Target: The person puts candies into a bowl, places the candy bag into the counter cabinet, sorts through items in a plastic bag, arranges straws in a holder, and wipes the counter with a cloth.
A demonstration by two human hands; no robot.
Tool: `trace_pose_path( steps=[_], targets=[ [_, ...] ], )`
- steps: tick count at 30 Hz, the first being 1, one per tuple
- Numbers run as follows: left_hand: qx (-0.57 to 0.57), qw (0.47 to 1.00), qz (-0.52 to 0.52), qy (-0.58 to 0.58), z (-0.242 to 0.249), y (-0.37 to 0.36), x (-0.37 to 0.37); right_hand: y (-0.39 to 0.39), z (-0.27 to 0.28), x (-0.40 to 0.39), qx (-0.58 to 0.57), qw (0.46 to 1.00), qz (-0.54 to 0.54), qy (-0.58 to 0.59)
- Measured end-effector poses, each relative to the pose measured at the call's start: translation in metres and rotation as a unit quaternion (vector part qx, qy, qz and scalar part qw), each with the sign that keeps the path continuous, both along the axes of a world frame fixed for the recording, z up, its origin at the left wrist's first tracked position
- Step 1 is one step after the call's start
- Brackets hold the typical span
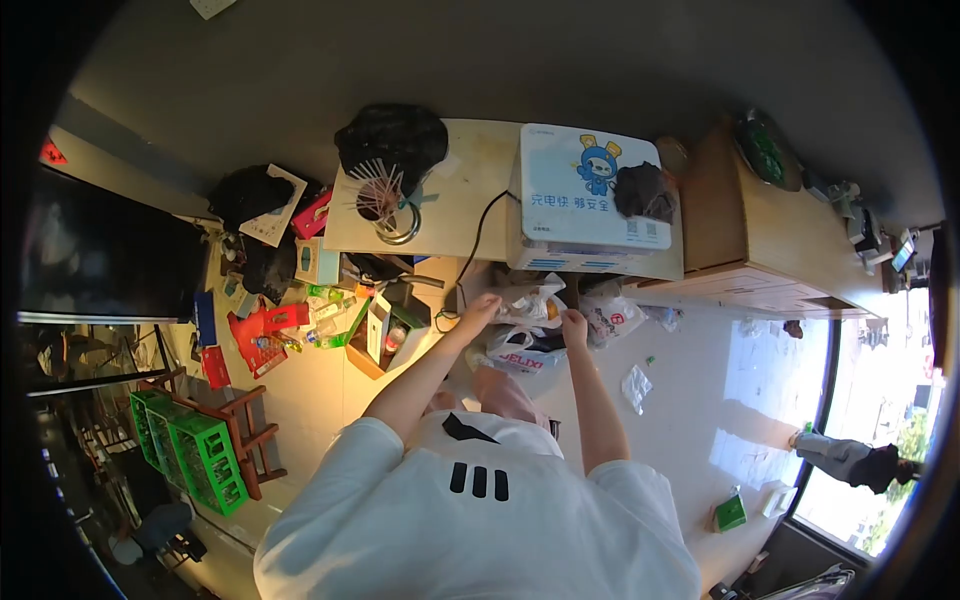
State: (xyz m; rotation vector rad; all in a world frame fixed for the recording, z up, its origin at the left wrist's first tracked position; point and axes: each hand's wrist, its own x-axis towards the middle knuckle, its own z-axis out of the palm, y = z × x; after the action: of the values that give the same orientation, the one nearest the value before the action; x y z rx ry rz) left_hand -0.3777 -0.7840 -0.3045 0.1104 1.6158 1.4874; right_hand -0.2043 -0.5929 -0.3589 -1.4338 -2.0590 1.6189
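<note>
A thin white plastic bag (538,293) with something orange in it is stretched between my two hands, below the front edge of the table. My left hand (482,312) is closed on the bag's left side. On the right, my right hand (573,326) pinches the bag's other edge. Just beneath is a larger white carrier bag (520,362) with red lettering. Another white bag (612,320) with a red print lies to the right of my right hand. The contents of the held bag are too small to make out.
Ahead stands a table (470,150) bearing a white charging box (560,215), a black bag (390,140) and a holder of sticks (380,195). A wooden cabinet (790,230) is at right. Leftward are an open carton (370,345), red bags (262,335) and green crates (190,450). A person (850,460) stands far right.
</note>
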Motion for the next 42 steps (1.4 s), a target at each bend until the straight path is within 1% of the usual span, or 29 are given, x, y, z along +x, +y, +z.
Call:
trace_pose_path(
  steps=[2, 3, 4, 6, 8, 10, 12, 14, 15, 16, 18, 19, 20, 21, 22, 23, 24, 25, 26, 28, 30, 31, 32, 33, 34, 36, 38, 41, 42],
  targets=[
    [0.006, 0.985, -0.082, 0.152, -0.033, -0.001, 0.001, 0.001, -0.034, 0.006, 0.147, 0.987, -0.058, 0.031],
    [-0.021, 0.984, -0.103, 0.144, -0.025, -0.004, -0.001, -0.001, -0.011, 0.005, 0.076, 0.996, -0.036, 0.028],
    [-0.024, 0.984, -0.098, 0.144, -0.006, -0.009, -0.002, -0.004, -0.013, 0.007, 0.074, 0.996, -0.031, 0.029],
    [0.013, 0.998, -0.049, 0.044, 0.034, -0.022, -0.003, -0.009, -0.023, 0.012, 0.019, 0.999, 0.030, -0.033],
    [0.011, 0.995, -0.020, 0.097, 0.015, -0.041, -0.009, -0.018, -0.041, 0.013, 0.022, 0.996, 0.085, -0.024],
    [-0.001, 0.992, 0.010, 0.127, 0.033, -0.060, -0.019, -0.038, 0.001, -0.003, -0.004, 0.990, 0.139, -0.030],
    [0.025, 0.988, 0.058, 0.141, 0.045, -0.082, -0.028, -0.054, 0.006, -0.018, -0.030, 0.982, 0.186, 0.016],
    [0.018, 0.972, 0.094, 0.213, 0.056, -0.103, -0.038, -0.067, 0.036, -0.040, -0.071, 0.969, 0.231, 0.049],
    [0.044, 0.981, 0.166, 0.089, 0.054, -0.110, -0.043, -0.073, 0.049, -0.051, -0.100, 0.965, 0.235, 0.058],
    [0.005, 0.972, 0.218, 0.087, 0.075, -0.113, -0.046, -0.079, 0.063, -0.064, -0.127, 0.960, 0.239, 0.066],
    [-0.104, 0.983, 0.110, 0.106, 0.092, -0.127, -0.062, -0.092, 0.093, -0.093, -0.118, 0.959, 0.252, 0.050],
    [-0.101, 0.982, 0.113, 0.110, 0.088, -0.134, -0.071, -0.095, 0.099, -0.109, -0.111, 0.958, 0.264, 0.032],
    [-0.099, 0.956, 0.047, 0.271, 0.082, -0.142, -0.078, -0.100, 0.100, -0.125, -0.109, 0.957, 0.266, 0.034],
    [-0.097, 0.900, -0.020, 0.424, 0.078, -0.150, -0.084, -0.104, 0.095, -0.141, -0.095, 0.952, 0.281, 0.079],
    [-0.122, 0.914, -0.098, 0.375, 0.107, -0.155, -0.093, -0.109, 0.092, -0.158, -0.082, 0.944, 0.296, 0.125],
    [-0.099, 0.970, -0.097, 0.201, 0.145, -0.158, -0.104, -0.114, 0.112, -0.168, -0.058, 0.948, 0.295, 0.107],
    [-0.072, 0.993, -0.092, 0.020, 0.169, -0.162, -0.114, -0.120, 0.121, -0.179, -0.057, 0.948, 0.295, 0.108],
    [-0.078, 0.980, -0.105, 0.152, 0.076, -0.185, -0.131, -0.125, 0.127, -0.187, -0.043, 0.950, 0.296, 0.087],
    [-0.360, 0.849, -0.219, 0.319, 0.094, -0.194, -0.137, -0.132, 0.131, -0.190, -0.031, 0.952, 0.297, 0.063],
    [-0.309, 0.840, -0.362, 0.259, 0.062, -0.222, -0.170, -0.144, 0.130, -0.192, -0.010, 0.948, 0.314, 0.052],
    [-0.264, 0.920, -0.160, 0.244, 0.037, -0.234, -0.170, -0.153, 0.101, -0.194, 0.011, 0.943, 0.326, 0.073],
    [-0.304, 0.771, 0.080, 0.554, 0.037, -0.226, -0.153, -0.159, 0.103, -0.196, 0.012, 0.943, 0.323, 0.073],
    [-0.302, 0.772, 0.078, 0.554, 0.040, -0.224, -0.160, -0.166, 0.105, -0.197, 0.012, 0.946, 0.321, 0.047],
    [-0.240, 0.872, 0.080, 0.420, 0.042, -0.219, -0.178, -0.171, 0.107, -0.200, 0.013, 0.948, 0.317, 0.022],
    [-0.171, 0.944, 0.077, 0.272, 0.044, -0.211, -0.193, -0.176, 0.104, -0.200, 0.014, 0.950, 0.312, 0.022],
    [-0.176, 0.923, 0.102, 0.327, 0.089, -0.182, -0.203, -0.184, 0.094, -0.204, -0.068, 0.947, 0.306, 0.071],
    [-0.161, 0.931, 0.097, 0.313, 0.074, -0.161, -0.231, -0.193, 0.113, -0.206, -0.095, 0.952, 0.288, 0.036],
    [-0.099, 0.894, 0.094, 0.427, 0.058, -0.131, -0.257, -0.198, 0.101, -0.199, -0.050, 0.959, 0.272, 0.070],
    [-0.157, 0.900, 0.085, 0.397, 0.073, -0.122, -0.256, -0.200, 0.095, -0.191, -0.054, 0.964, 0.251, 0.067]
  ],
)
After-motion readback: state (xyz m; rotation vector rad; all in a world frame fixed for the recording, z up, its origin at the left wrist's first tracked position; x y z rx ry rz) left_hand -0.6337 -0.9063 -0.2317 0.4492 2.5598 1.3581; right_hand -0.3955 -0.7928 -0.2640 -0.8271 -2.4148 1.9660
